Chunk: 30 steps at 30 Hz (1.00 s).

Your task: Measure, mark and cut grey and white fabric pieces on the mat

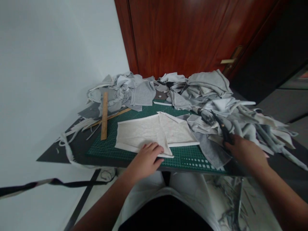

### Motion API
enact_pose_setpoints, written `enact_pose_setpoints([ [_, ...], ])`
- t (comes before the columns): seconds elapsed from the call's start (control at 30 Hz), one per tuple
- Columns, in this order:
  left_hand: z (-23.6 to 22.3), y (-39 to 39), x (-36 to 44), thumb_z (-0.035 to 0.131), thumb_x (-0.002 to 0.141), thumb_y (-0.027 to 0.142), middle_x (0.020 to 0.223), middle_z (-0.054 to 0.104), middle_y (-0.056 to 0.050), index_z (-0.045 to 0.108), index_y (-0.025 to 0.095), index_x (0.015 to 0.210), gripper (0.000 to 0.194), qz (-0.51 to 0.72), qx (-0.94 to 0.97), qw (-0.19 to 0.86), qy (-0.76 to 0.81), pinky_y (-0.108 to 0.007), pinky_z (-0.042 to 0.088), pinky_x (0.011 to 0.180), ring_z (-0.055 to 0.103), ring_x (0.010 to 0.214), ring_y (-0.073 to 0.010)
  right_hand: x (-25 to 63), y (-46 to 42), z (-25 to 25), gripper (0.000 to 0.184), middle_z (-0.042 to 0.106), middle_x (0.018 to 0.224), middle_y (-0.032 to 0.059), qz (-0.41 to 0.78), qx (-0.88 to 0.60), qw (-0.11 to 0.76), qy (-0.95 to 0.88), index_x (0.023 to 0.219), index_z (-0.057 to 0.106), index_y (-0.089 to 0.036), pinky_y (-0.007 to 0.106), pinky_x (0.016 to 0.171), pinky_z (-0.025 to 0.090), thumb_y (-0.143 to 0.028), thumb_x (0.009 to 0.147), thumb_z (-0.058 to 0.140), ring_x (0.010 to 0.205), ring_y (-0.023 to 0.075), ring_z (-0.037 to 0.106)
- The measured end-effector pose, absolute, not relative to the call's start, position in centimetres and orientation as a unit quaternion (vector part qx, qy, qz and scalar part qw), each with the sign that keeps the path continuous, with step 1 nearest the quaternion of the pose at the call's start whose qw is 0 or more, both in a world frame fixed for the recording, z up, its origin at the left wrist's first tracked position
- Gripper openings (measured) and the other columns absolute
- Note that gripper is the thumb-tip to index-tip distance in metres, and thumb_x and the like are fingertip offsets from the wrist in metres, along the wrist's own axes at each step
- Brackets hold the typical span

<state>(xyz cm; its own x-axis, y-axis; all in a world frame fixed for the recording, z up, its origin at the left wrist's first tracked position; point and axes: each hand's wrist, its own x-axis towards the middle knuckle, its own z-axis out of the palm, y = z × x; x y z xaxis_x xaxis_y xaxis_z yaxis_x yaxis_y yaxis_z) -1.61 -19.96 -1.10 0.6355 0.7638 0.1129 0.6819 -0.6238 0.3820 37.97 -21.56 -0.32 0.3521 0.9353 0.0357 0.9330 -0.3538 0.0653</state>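
Note:
A pale cream-white piece of fabric point(139, 131) lies on a green cutting mat point(146, 111), with a folded or overlapping part on its right side. My left hand point(149, 157) rests on its near edge, fingers over the cloth and thumb apart toward the table edge. To the right, my right hand point(237, 149) is closed around the handles of dark scissors point(222, 125). The blades point up and away, above the heap of scraps. Part of the handles is hidden by my fingers. A flat grey cloth piece point(213, 149) lies between the cream fabric and my right hand.
A wooden ruler point(104, 116) lies on the mat's left side. Grey and white fabric scraps are heaped at the back left point(125, 89) and along the right point(243, 118). Thin white strips point(68, 149) hang off the left edge. A wooden door point(178, 35) stands behind the table.

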Motion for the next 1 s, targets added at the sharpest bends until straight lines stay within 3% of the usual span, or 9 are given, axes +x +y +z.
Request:
enact_pose_setpoints([
  [0.27,1.0,-18.5,-9.3,0.054,0.085,0.015,0.107,0.065,-0.005,0.061,0.021,0.095,0.014,0.04,0.843,0.128,0.521,-0.042,0.037,0.092,0.056,0.107,-0.0275,38.9,-20.4,-1.2,0.035,0.076,0.101,0.0214,0.009,0.776,0.025,0.631,0.118,0.064,-0.008,0.036,0.073,0.05,-0.032,0.094,0.055,0.093,0.0334,0.074],
  [0.47,1.6,-18.1,-11.7,0.055,0.075,0.015,0.093,0.063,-0.004,0.056,0.02,0.083,0.01,0.004,0.838,0.142,0.526,-0.036,0.038,0.084,0.057,0.093,-0.025,38.3,-21.9,-1.9,0.035,0.073,0.112,0.0234,0.048,0.755,-0.004,0.654,0.123,0.064,-0.006,0.04,0.086,0.053,-0.023,0.098,0.048,0.1,0.0325,0.072],
  [0.63,2.1,-18.2,-11.4,0.051,0.078,0.016,0.091,0.065,-0.002,0.059,0.02,0.088,0.014,0.027,0.837,0.224,0.499,-0.032,0.042,0.081,0.06,0.087,-0.0213,35.5,-23.8,-1.1,0.038,0.068,0.124,0.0244,0.096,0.735,-0.12,0.66,0.127,0.064,-0.004,0.049,0.1,0.052,-0.024,0.096,0.052,0.113,0.0376,0.066],
  [0.8,4.1,-18.8,-9.0,0.05,0.083,0.018,0.093,0.065,-0.003,0.061,0.021,0.09,0.014,0.046,0.864,0.209,0.457,-0.032,0.042,0.082,0.061,0.089,-0.0212,26.7,-25.6,1.1,0.042,0.066,0.131,0.014,-0.08,0.52,-0.294,0.798,0.133,0.061,-0.017,0.043,0.106,0.052,-0.034,0.094,0.064,0.121,0.0276,0.063],
  [0.9,5.4,-19.4,-6.8,0.05,0.086,0.021,0.089,0.064,-0.002,0.059,0.021,0.088,0.01,0.041,0.881,0.213,0.421,-0.03,0.04,0.075,0.06,0.085,-0.0201,20.3,-26.1,2.9,0.056,0.06,0.144,0.0112,-0.144,0.405,-0.27,0.862,0.145,0.051,-0.021,0.043,0.113,0.047,-0.032,0.093,0.068,0.132,0.0261,0.055],
  [1.0,6.3,-20.0,-5.2,0.051,0.087,0.022,0.082,0.062,-0.001,0.055,0.021,0.083,0.006,0.049,0.883,0.21,0.417,-0.029,0.037,0.07,0.057,0.078,-0.0187,16.3,-25.3,4.0,0.047,0.068,0.129,0.0115,-0.147,0.384,-0.245,0.878,0.14,0.055,-0.018,0.045,0.106,0.05,-0.024,0.094,0.066,0.12,0.0281,0.062],
])
